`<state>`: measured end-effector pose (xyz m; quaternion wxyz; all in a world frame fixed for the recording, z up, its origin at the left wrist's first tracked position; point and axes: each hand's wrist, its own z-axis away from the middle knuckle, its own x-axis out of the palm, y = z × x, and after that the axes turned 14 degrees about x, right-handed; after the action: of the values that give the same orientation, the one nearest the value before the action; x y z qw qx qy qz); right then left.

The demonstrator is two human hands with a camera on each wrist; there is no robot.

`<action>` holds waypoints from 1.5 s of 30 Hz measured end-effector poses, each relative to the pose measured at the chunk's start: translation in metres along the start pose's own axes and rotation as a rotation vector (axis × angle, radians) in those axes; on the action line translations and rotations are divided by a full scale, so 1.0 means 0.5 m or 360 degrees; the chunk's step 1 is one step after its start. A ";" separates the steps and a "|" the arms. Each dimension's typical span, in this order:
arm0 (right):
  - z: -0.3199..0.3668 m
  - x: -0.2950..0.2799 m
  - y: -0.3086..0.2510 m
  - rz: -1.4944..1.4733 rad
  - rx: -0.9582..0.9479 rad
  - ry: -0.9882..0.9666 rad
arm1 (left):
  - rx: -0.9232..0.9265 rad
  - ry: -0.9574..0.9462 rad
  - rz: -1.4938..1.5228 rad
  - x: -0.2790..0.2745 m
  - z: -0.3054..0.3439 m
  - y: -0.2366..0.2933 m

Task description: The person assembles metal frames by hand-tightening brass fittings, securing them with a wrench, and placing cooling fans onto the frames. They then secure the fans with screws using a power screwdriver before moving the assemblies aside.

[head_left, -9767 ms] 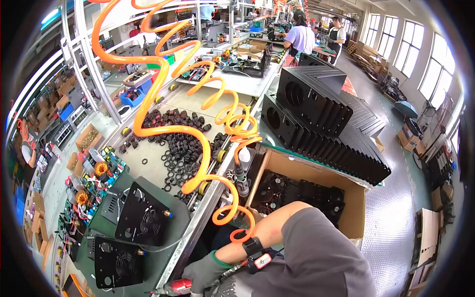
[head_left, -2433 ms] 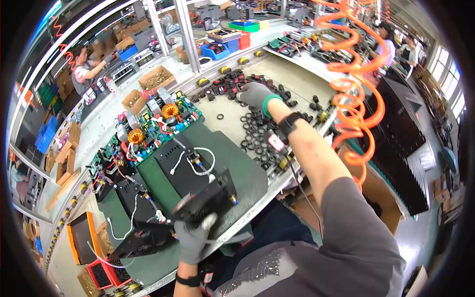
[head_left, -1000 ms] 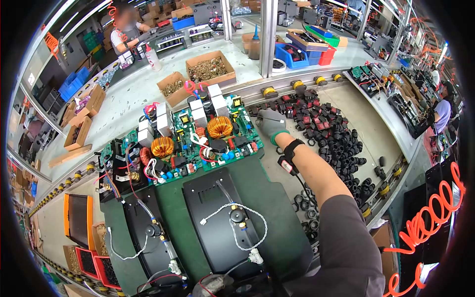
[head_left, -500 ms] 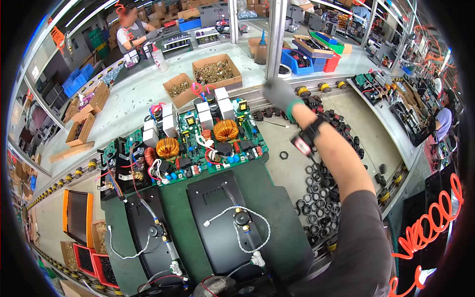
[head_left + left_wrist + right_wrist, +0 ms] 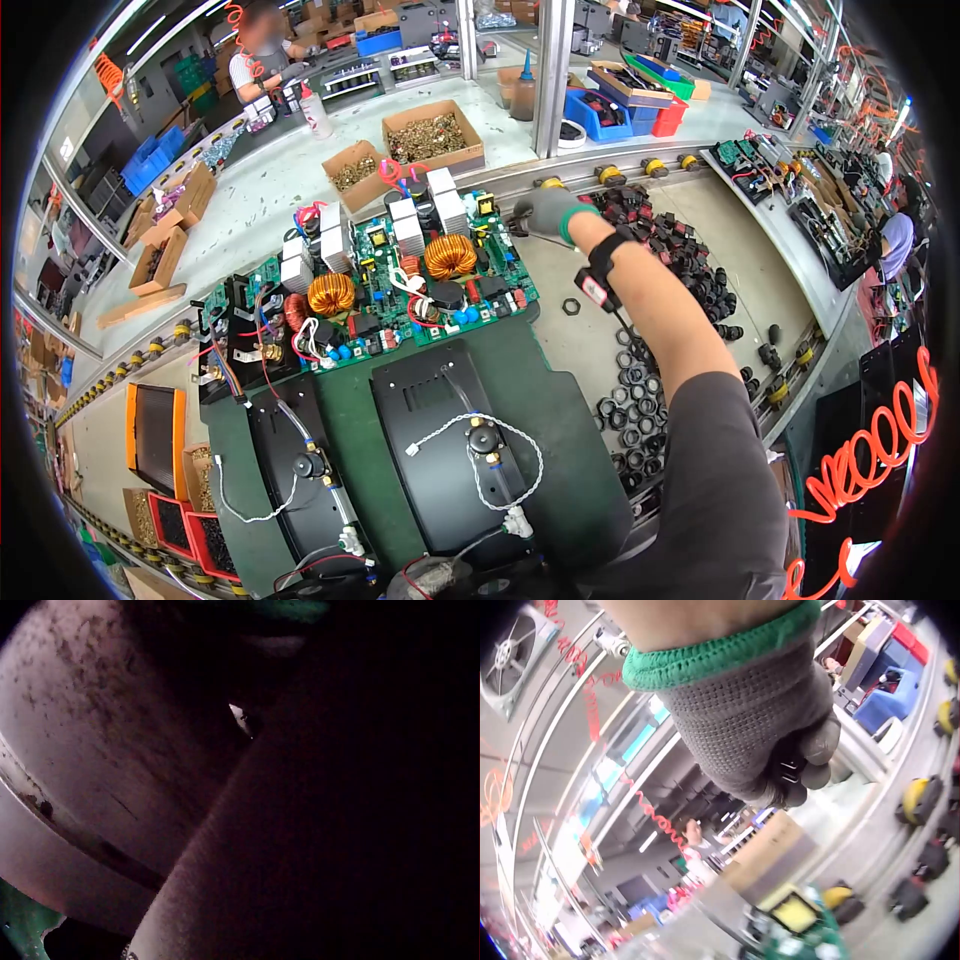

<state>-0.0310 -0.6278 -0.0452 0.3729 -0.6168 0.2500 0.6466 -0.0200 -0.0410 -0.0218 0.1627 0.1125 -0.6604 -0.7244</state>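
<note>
- Right hand (image 5: pixel 545 212) is lowered from raised to the board (image 5: pixel 490 272) edge; grip clenched on a dark part (image 5: pixel 791 771).
- Left hand (image 5: pixel 430 578) grip cannot be told.

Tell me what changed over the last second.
The right hand rose from the black parts pile, then dropped back beside the circuit board, pinching what looks like a small dark part. The left hand, board and black panels stayed put.

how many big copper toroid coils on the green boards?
2 copper toroid coils: one on the right circuit board, near the right hand; one on the left circuit board. Smaller coils may be hidden among components.
</note>
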 end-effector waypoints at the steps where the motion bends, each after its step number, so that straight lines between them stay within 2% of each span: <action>1: -0.002 0.035 0.004 -0.0006 0.0016 0.0016 | 0.0012 -0.0001 -0.0012 0.001 -0.001 0.000; 3: -0.009 0.098 0.005 -0.0203 0.0064 0.0057 | 0.0036 0.0010 -0.0034 0.002 -0.001 -0.001; 6: 0.053 0.109 -0.055 -0.0305 0.0374 0.0424 | 0.0070 0.0032 -0.0044 0.002 0.000 -0.004; 9: 0.058 0.127 -0.054 -0.0425 0.0317 0.0554 | 0.0134 0.0067 -0.0058 0.003 0.002 -0.007; 12: 0.047 0.141 -0.048 -0.0461 0.0360 0.0535 | 0.0228 0.0089 -0.0064 0.003 0.004 -0.008; 13: 0.048 0.142 -0.047 -0.0365 0.0345 0.0562 | 0.0542 -0.0024 -0.0432 -0.001 0.004 -0.005; 14: 0.044 0.141 -0.044 -0.0324 0.0414 0.0498 | 0.0566 -0.0010 -0.0427 -0.005 -0.003 -0.009; 16: 0.059 0.151 -0.029 -0.0367 0.0425 0.0528 | 0.1227 -0.0157 -0.0744 -0.016 -0.009 -0.037; 17: 0.067 0.158 -0.005 -0.0618 0.0540 0.0495 | 0.0661 -0.0184 -0.0434 -0.022 -0.003 -0.041; 18: 0.065 0.155 0.018 -0.0864 0.0652 0.0474 | 0.1173 -0.0315 -0.0800 -0.031 -0.007 -0.042; 19: 0.111 0.088 0.006 -0.1342 0.0810 0.0237 | 0.0996 -0.0332 -0.0599 -0.047 -0.009 -0.091; 20: 0.112 0.067 0.038 -0.1948 0.0832 0.0010 | 0.0816 -0.0360 -0.0397 -0.041 -0.026 -0.073; 21: 0.116 0.052 0.067 -0.2432 0.0794 -0.0121 | 0.1260 -0.0264 -0.0673 -0.024 -0.019 -0.042; 22: 0.132 0.028 0.094 -0.2918 0.0727 -0.0236 | 0.1342 -0.0247 -0.0708 -0.025 -0.013 -0.060; 24: 0.251 -0.103 0.023 -0.3579 0.0531 -0.0048 | 0.0034 0.0069 0.0480 0.018 0.008 -0.023; 25: 0.296 -0.150 0.021 -0.3504 0.0288 -0.0244 | 0.0858 -0.0024 -0.0384 0.012 0.003 -0.038; 26: 0.342 -0.189 0.017 -0.3405 0.0044 -0.0441 | 0.0597 -0.0024 -0.0277 0.020 0.006 -0.016; 28: 0.459 -0.264 -0.043 -0.3408 0.0013 -0.0535 | 0.0995 0.0116 -0.0509 0.027 0.001 -0.038; 29: 0.502 -0.288 -0.058 -0.3340 -0.0236 -0.0796 | 0.1088 0.0054 -0.0595 0.016 -0.011 -0.061; 30: 0.557 -0.307 -0.072 -0.3341 -0.0253 -0.0805 | 0.0967 -0.0084 -0.0803 -0.002 -0.002 -0.084; 32: 0.676 -0.336 -0.129 -0.3246 -0.0534 -0.0984 | 0.1011 0.0055 -0.1067 0.025 0.047 -0.027; 33: 0.685 -0.315 -0.124 -0.3451 -0.0351 -0.0739 | 0.1210 0.0347 -0.0821 0.037 0.076 -0.041; 34: 0.678 -0.246 -0.059 -0.3313 -0.0686 -0.0713 | 0.1389 0.0417 -0.1169 0.022 0.101 -0.040; 35: 0.804 -0.306 -0.144 -0.2867 -0.0283 -0.0403 | 0.1505 0.0476 -0.1254 0.007 0.134 -0.039; 36: 0.879 -0.276 -0.190 -0.2641 -0.0461 0.0016 | 0.1582 0.0558 -0.1380 -0.007 0.174 -0.036; 37: 0.918 -0.269 -0.200 -0.2597 -0.0160 -0.0152 | 0.1600 0.0535 -0.1376 -0.019 0.211 -0.010; 38: 0.963 -0.240 -0.228 -0.2333 -0.0376 -0.0102 | 0.1698 0.0499 -0.1366 -0.025 0.235 0.043; 39: 0.969 -0.219 -0.232 -0.2740 -0.0346 -0.0344 | 0.1988 0.0648 -0.1203 -0.011 0.254 0.098; 40: 0.987 -0.207 -0.247 -0.2351 -0.0647 -0.0624 | 0.2056 0.0625 -0.1062 -0.010 0.266 0.129; 41: 0.966 -0.193 -0.212 -0.2322 -0.0740 -0.1323 | 0.2076 0.0596 -0.0940 0.003 0.276 0.179; 42: 1.035 -0.205 -0.344 -0.1961 -0.0990 -0.0922 | 0.2129 0.0514 -0.0775 0.018 0.277 0.221; 44: 1.067 -0.167 -0.376 -0.1897 -0.0703 -0.0705 | 0.2053 0.0183 -0.0796 0.034 0.270 0.245; 45: 1.094 -0.171 -0.405 -0.1801 -0.0717 -0.0459 | 0.1855 0.0102 -0.1057 0.048 0.255 0.233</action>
<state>-0.2085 -0.0932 0.1293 0.5485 -0.6236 -0.3107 0.4625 -0.0803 0.0581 0.1081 -0.1367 0.4007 -0.8687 -0.2571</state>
